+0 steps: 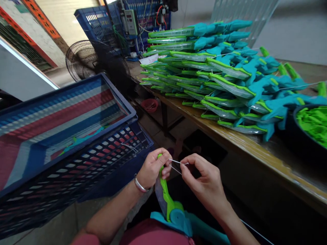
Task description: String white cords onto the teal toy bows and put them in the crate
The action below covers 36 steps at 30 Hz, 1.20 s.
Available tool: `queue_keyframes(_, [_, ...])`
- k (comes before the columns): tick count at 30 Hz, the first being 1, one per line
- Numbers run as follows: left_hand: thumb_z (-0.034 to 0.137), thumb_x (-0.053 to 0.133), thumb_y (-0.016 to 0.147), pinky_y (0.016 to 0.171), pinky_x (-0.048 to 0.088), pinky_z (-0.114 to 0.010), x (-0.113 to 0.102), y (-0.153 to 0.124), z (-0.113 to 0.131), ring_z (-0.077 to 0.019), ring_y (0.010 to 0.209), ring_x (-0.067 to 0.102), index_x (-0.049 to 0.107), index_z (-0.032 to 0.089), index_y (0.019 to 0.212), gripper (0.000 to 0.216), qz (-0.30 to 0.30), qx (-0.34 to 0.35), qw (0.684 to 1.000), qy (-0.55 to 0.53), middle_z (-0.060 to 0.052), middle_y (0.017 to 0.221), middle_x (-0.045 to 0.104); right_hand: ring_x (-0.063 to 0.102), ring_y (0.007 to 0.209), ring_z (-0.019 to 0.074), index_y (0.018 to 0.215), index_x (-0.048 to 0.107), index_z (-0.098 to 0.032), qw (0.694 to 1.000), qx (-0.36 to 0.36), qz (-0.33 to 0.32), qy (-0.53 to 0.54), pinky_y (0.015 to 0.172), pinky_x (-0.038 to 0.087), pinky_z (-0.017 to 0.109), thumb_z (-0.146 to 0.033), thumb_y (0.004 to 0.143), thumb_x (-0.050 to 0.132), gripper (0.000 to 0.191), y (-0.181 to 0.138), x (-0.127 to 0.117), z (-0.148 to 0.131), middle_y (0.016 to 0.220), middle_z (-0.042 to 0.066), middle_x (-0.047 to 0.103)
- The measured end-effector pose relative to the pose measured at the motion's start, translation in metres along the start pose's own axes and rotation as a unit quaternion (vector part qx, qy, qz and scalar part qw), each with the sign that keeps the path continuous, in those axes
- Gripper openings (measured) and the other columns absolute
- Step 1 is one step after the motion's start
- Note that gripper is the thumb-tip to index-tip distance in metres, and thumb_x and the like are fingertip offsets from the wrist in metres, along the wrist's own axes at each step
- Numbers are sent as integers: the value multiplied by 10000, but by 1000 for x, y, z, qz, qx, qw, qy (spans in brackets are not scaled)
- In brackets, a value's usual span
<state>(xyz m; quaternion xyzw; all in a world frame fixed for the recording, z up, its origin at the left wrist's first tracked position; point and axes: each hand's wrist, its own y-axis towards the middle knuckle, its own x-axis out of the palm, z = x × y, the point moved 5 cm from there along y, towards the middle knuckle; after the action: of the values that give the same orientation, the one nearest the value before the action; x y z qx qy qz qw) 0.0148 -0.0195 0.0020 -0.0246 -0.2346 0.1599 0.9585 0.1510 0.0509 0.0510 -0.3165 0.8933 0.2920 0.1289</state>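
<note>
My left hand (158, 165) is closed around the tip of a green and teal plastic toy piece (168, 200), which looks like a toy crossbow or gun. The toy's teal end rests against my lap, and a clear panel runs along its green arm. Between finger and thumb, my right hand (204, 177) pinches a thin white string (175, 161). Two strands of the string stretch from the toy's tip at my left fingers to my right fingertips. The exact fastening at the tip is hidden by my left fingers.
Many similar toys (227, 85) are piled on a wooden table (245, 153) at the right. Beside them stands a black tub (296, 136) of green parts. A blue crate (112, 136) with a striped lining is at the left, holding one toy. A fan (81, 61) stands behind.
</note>
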Motion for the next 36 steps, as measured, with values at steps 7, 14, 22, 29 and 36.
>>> queue_keyframes(7, [435, 665, 932, 402, 367, -159, 0, -5, 3, -34, 460, 377, 494, 165, 746, 370, -1, 1, 1000, 6, 56, 674, 446, 545, 563, 82, 783, 641, -196, 1000, 17, -20, -1, 527, 412, 206, -158, 898, 615, 124, 2, -16, 2, 670, -35, 600])
queue_keyframes(14, [400, 657, 943, 402, 379, -161, 7, -3, 3, -37, 476, 402, 504, 161, 752, 342, -22, 11, 1000, 10, 46, 712, 460, 525, 635, 111, 799, 598, -176, 984, -89, -119, -94, 580, 391, 239, -131, 906, 557, 124, 12, -31, -7, 711, 1, 572])
queue_keyframes(22, [401, 627, 963, 405, 374, -162, 19, 2, 5, -40, 476, 394, 512, 160, 756, 338, -51, 3, 998, 36, 48, 691, 440, 484, 612, 78, 768, 615, -157, 993, 13, -113, -19, 567, 351, 202, -128, 903, 540, 157, 19, -48, -5, 692, -22, 563])
queue_keyframes(29, [443, 694, 907, 382, 338, -159, 64, 24, 27, -38, 449, 356, 506, 165, 726, 381, -149, 13, 989, -2, 53, 658, 436, 560, 668, 99, 783, 616, -161, 994, -1, -48, -102, 624, 414, 211, -147, 960, 548, 191, 31, -71, -34, 737, -8, 620])
queue_keyframes(36, [282, 769, 825, 365, 323, -147, 72, 72, 147, -32, 430, 365, 566, 136, 688, 285, -103, 185, 976, -53, 41, 651, 475, 619, 831, 202, 1150, 612, -120, 881, -292, 41, -371, 738, 520, 337, -156, 987, 509, 196, 5, -101, -133, 913, 96, 686])
